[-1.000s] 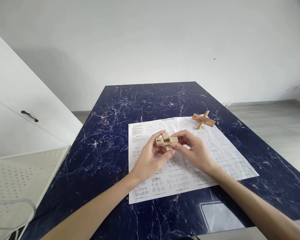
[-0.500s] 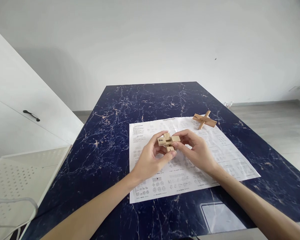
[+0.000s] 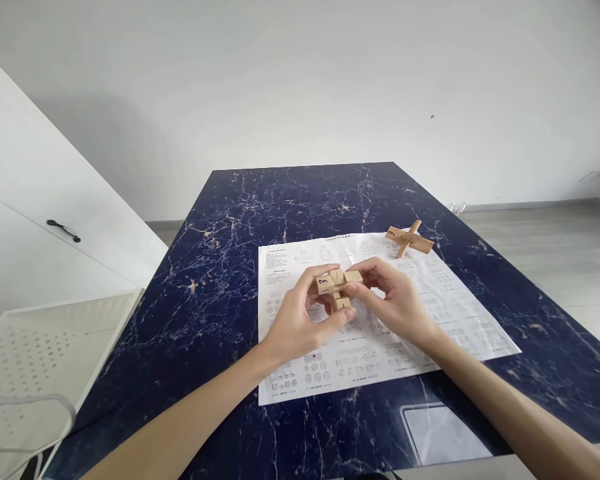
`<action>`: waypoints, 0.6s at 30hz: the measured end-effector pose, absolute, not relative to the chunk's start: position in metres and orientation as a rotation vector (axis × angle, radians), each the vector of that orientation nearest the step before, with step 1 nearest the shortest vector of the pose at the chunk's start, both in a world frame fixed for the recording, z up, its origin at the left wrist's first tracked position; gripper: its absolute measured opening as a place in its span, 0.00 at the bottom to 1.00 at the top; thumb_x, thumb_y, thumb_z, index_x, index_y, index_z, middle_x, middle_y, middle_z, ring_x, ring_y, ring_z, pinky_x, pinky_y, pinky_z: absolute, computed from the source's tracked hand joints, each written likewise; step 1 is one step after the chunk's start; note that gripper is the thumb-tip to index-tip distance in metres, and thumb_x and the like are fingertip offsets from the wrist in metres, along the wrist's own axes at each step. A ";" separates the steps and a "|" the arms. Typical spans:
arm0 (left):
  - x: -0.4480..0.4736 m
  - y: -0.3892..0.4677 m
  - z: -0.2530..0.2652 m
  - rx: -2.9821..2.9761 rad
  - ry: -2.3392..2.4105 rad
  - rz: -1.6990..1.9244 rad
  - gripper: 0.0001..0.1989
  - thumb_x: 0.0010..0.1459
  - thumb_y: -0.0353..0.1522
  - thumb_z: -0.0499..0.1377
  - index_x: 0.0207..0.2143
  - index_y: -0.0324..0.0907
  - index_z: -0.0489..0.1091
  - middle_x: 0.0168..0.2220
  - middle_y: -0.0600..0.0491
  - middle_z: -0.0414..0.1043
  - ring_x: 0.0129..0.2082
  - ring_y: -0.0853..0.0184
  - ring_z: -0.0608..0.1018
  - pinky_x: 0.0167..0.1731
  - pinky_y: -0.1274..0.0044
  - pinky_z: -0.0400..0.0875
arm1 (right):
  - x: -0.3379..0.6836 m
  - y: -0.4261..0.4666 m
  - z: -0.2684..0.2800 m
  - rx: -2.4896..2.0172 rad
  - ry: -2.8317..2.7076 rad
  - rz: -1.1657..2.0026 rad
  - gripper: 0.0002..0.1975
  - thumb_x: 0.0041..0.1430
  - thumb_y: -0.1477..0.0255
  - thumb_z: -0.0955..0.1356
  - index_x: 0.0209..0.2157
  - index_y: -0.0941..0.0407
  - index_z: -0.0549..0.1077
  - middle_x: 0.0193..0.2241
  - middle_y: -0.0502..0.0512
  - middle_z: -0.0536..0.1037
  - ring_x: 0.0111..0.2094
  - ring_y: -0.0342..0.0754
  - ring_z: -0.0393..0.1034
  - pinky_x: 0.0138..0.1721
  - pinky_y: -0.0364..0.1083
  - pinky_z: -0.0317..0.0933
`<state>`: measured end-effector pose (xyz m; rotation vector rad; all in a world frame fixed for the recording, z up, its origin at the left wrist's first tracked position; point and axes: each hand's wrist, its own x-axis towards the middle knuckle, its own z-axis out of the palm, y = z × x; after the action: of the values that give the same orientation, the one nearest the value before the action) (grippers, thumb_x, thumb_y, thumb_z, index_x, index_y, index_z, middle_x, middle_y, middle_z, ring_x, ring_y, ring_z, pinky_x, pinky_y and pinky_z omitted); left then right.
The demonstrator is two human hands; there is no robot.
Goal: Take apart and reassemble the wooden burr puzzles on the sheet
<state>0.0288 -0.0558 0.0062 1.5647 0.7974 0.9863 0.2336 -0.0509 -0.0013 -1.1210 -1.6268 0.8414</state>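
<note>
Between both hands is a wooden burr puzzle point(image 3: 338, 285), made of interlocking pale blocks with dark numbers on some faces. My left hand point(image 3: 305, 313) grips it from the left, its thumb at the near lower block and its fingers behind. From the right, my right hand point(image 3: 387, 293) pinches the right-hand block between thumb and fingers. Below the hands lies a printed instruction sheet point(image 3: 290, 333) with small diagrams and text. A second wooden puzzle point(image 3: 410, 239), cross-shaped and marked with a number, rests at the sheet's far right edge.
The sheet lies on a dark blue marbled table point(image 3: 220, 267). Near its front edge is a pale rounded rectangular panel point(image 3: 445, 433). A white cabinet point(image 3: 45, 200) with a black handle and a perforated white chair point(image 3: 35, 360) stand to the left.
The far middle block of the burr puzzle has shifted toward me, covering the gap in the top, and the near block has come slightly forward with my left thumb.
</note>
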 end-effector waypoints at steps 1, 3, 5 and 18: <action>0.029 -0.056 0.006 1.583 0.797 0.988 0.26 0.62 0.33 0.69 0.60 0.49 0.65 0.46 0.49 0.76 0.44 0.60 0.80 0.48 0.63 0.76 | 0.234 -0.051 -0.001 -1.111 -1.630 0.849 0.11 0.67 0.60 0.73 0.41 0.53 0.75 0.33 0.55 0.83 0.33 0.51 0.78 0.34 0.50 0.69; 0.028 -0.056 0.007 1.613 0.795 0.988 0.26 0.63 0.33 0.69 0.61 0.49 0.65 0.45 0.50 0.76 0.44 0.60 0.80 0.49 0.63 0.76 | 0.234 -0.051 0.000 -1.084 -1.633 0.882 0.12 0.68 0.60 0.73 0.41 0.53 0.75 0.33 0.54 0.82 0.33 0.50 0.78 0.34 0.50 0.68; 0.028 -0.057 0.007 1.628 0.790 0.987 0.27 0.63 0.34 0.69 0.61 0.48 0.64 0.44 0.51 0.76 0.42 0.62 0.80 0.49 0.64 0.76 | 0.235 -0.051 0.001 -1.061 -1.627 0.925 0.12 0.69 0.59 0.72 0.41 0.53 0.75 0.33 0.54 0.81 0.32 0.49 0.77 0.34 0.49 0.68; 0.029 -0.056 0.009 1.597 0.780 1.062 0.16 0.78 0.44 0.49 0.49 0.43 0.69 0.34 0.52 0.76 0.32 0.65 0.79 0.36 0.71 0.76 | 0.234 -0.051 -0.002 -1.015 -1.671 1.086 0.15 0.72 0.56 0.70 0.38 0.54 0.73 0.25 0.48 0.72 0.25 0.43 0.64 0.27 0.45 0.56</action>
<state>0.0291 -0.0558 0.0090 1.5975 0.7800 1.0620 0.2345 -0.0507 -0.0018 -1.0148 -1.6705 1.0865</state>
